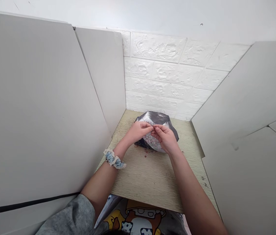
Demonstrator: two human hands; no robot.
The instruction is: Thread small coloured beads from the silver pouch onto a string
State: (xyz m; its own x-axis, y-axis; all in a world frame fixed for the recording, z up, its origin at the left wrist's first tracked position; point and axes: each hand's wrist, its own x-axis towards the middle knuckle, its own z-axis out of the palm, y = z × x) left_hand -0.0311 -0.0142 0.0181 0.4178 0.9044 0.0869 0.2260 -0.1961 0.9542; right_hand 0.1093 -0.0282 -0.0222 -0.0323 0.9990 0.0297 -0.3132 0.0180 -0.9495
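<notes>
My left hand (140,130) and my right hand (166,137) meet fingertip to fingertip over a dark bag with a shiny silver lining (154,117). Both are closed in a pinch on one small reddish piece, too tiny to name. Below my fingers, the bag's opening shows a heap of small pale and pinkish pieces (151,142). My right hand partly covers the heap. Reddish crumbs (145,156) lie on the wooden surface in front of the bag. A blue and cream scrunchie (115,159) circles my left wrist.
The narrow wooden tabletop (147,179) runs between a tall white panel (42,98) on the left and another white panel (250,130) on the right. Behind it rises a white brick-pattern wall (160,71). Small metal fittings (204,181) sit near the right edge.
</notes>
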